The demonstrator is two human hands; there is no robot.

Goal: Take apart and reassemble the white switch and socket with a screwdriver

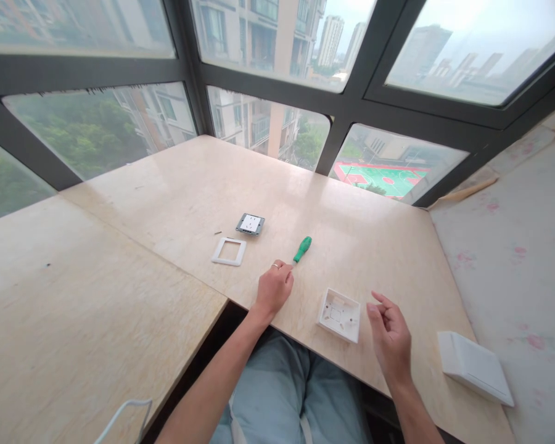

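My left hand [274,288] is closed, with a ring on one finger. Its fingers meet the metal shaft of a green-handled screwdriver [302,249], and most of the shaft is hidden by the hand. The handle points away from me. My right hand [390,330] hovers just right of a white square mounting box [337,333], thumb and forefinger apart and the other fingers curled, holding nothing. The box lies with its hollow side up, screw holes showing inside. Beyond my left hand are a white square frame [217,253] and a socket module [250,224] facing up.
A small screw [217,233] lies left of the module. At the right, by the flowered wall [509,265], sits a white wedge-shaped case [475,365]. A white cable [128,404] curves at the lower left. Dark-framed windows [277,74] border the marbled tabletop [176,185].
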